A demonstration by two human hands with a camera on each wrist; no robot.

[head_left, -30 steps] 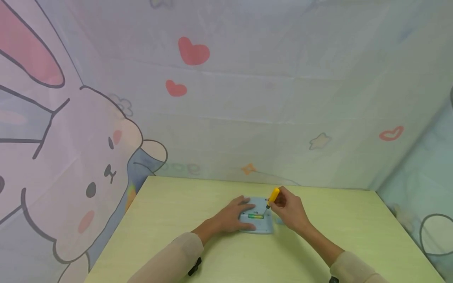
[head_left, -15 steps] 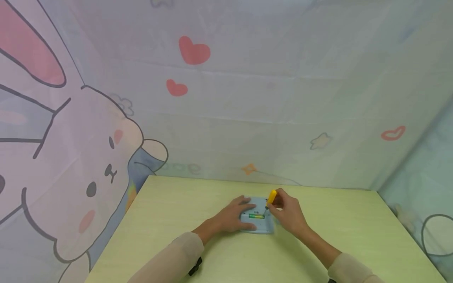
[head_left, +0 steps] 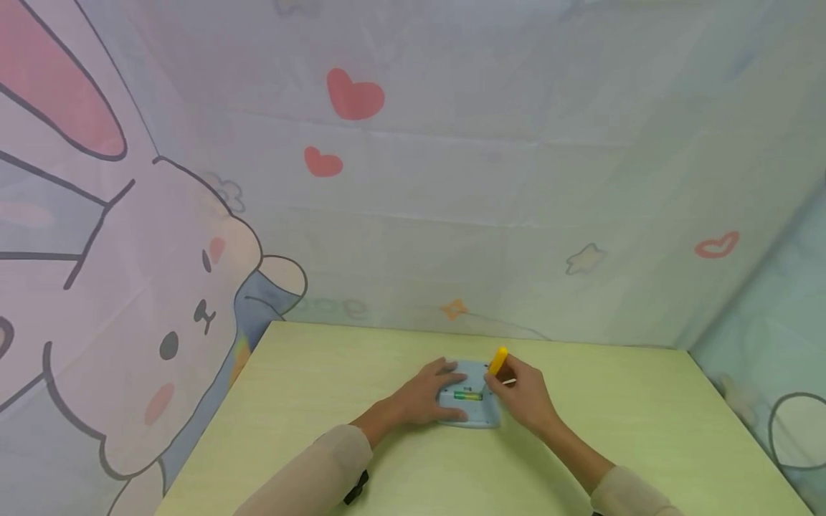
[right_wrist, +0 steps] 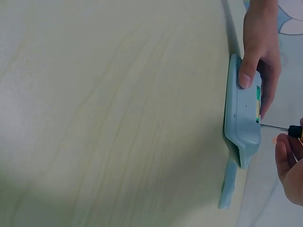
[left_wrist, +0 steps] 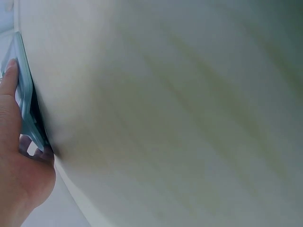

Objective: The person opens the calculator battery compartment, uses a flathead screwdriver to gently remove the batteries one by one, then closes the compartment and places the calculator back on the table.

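In the head view a light blue plastic device lies on the table with its battery compartment uncovered. A green and yellow battery sits in that slot. My left hand rests on the device's left side, fingers spread and pressing on its face. Between thumb and fingers my right hand holds a screwdriver by its yellow handle. In the right wrist view the thin metal shaft points at the end of the battery slot, its tip right at the device.
A small light blue piece lies on the table beside the device, hidden behind my right hand in the head view. The pale wooden table ends at a printed cloth backdrop.
My right hand has shifted slightly left and down, its fingers now lower around the screwdriver. The small blue piece has gone out of sight behind it. My left hand and the device stay put.
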